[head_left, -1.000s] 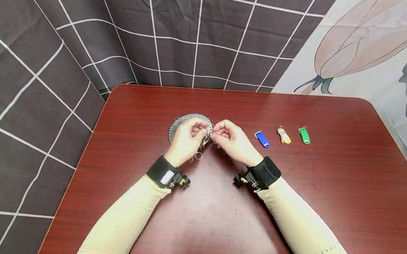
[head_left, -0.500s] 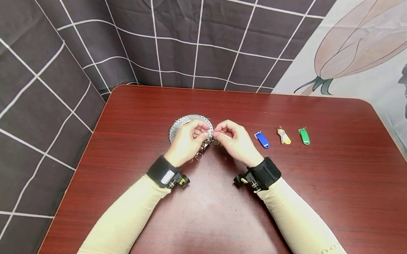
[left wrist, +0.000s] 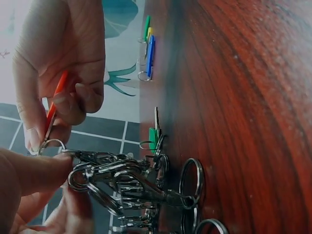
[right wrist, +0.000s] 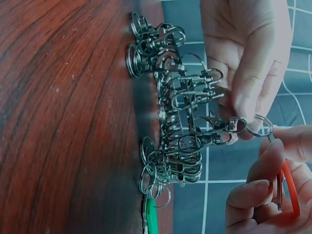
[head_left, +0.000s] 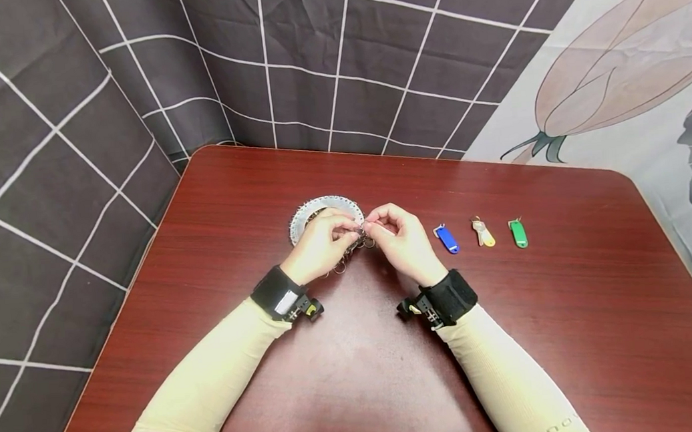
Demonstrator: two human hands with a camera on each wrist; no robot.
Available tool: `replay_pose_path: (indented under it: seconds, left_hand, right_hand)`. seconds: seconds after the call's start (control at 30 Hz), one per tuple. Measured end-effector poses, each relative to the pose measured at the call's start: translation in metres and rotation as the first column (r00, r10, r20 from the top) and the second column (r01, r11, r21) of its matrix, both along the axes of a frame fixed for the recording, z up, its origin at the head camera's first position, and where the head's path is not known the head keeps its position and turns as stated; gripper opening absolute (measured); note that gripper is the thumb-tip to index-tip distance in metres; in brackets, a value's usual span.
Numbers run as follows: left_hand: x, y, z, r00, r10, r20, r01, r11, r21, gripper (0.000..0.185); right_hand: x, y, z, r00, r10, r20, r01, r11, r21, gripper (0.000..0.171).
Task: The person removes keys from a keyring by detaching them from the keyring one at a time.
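A round silver holder (head_left: 315,207) hung with many metal clasps sits on the table, partly behind my left hand (head_left: 318,248). Between thumb and fingertips that hand pinches one of its metal swivel clasps (right wrist: 234,125). My right hand (head_left: 405,242), close beside it, holds a red key tag (right wrist: 291,187) with a key, its fingers curled around the tag. The tag's split ring (right wrist: 263,127) meets the pinched clasp; whether it is hooked inside, I cannot tell. Below, near the tabletop, hangs a green key tag (left wrist: 154,139) with a key among the clasps.
Right of the hands lie a blue key tag (head_left: 447,240), a yellow key tag (head_left: 486,235) with a key, and a green key tag (head_left: 518,233). The reddish-brown table (head_left: 357,376) ends at a dark checked cloth (head_left: 307,98) behind and at the left.
My left fingers have drawn slightly down and the silver holder shows more of its face, shifted a little to the right. My right hand stays nearly in place.
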State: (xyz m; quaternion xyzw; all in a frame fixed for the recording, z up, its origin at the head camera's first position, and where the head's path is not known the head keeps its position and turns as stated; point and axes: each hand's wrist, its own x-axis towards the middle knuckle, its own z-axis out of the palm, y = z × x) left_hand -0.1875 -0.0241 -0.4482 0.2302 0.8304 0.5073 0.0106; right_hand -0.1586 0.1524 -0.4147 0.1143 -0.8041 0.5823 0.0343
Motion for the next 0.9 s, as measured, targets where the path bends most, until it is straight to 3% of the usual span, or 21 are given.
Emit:
replay_pose_path:
  seconds: [0.17, 0.23, 0.37, 0.6, 0.9]
  left_hand:
    - [-0.002, 0.000, 0.000, 0.999, -0.005, 0.042, 0.006, 1.000, -0.028, 0.010]
    - [-0.002, 0.000, 0.000, 0.998, -0.003, 0.056, 0.004, 1.000, -0.016, 0.008]
    - [-0.001, 0.000, 0.002, 0.998, 0.011, 0.056, -0.011, 1.000, -0.008, 0.005]
    - [0.001, 0.002, 0.005, 0.999, 0.042, 0.030, -0.042, 0.999, -0.009, 0.004]
    - [0.000, 0.003, 0.004, 0.994, 0.108, -0.032, -0.108, 0.994, 0.021, 0.008]
  right_hand:
    - [-0.011, 0.008, -0.023, 1.000, -0.016, -0.019, 0.016, 1.000, -0.020, 0.007]
    - [-0.012, 0.008, -0.022, 1.000, -0.020, -0.014, 0.020, 1.000, -0.019, 0.009]
    - [-0.010, 0.008, -0.016, 1.000, -0.023, 0.005, 0.023, 1.000, -0.019, 0.011]
    - [0.001, 0.004, 0.010, 0.999, 0.012, 0.050, -0.013, 1.000, 0.020, 0.011]
    - [-0.014, 0.014, -0.018, 0.993, 0.089, 0.081, -0.097, 0.991, 0.097, 0.011]
